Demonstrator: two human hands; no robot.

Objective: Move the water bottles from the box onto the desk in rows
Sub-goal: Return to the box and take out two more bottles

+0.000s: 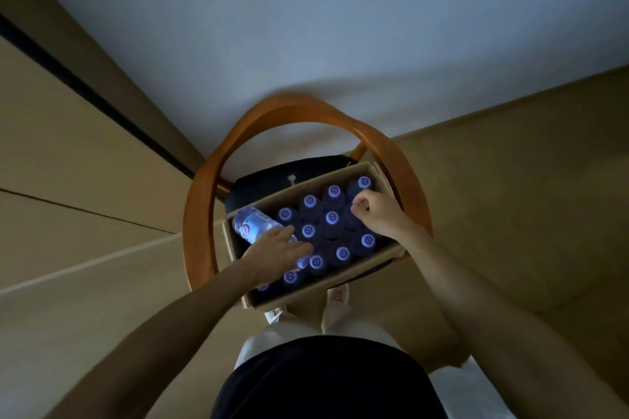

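Indoor room, domestic or office type; cannot tell which. Evidence: plain pale wall (340, 27); beige panelled surfaces (85, 146) at left with dark recessed strip; tan floor (510, 214). Wooden chair (238, 139) with curved bentwood backrest and dark seat cushion, serving as stand for open cardboard box (343, 277) of capped water bottles (332, 219). Lighting dim. No industrial or shop fittings visible.
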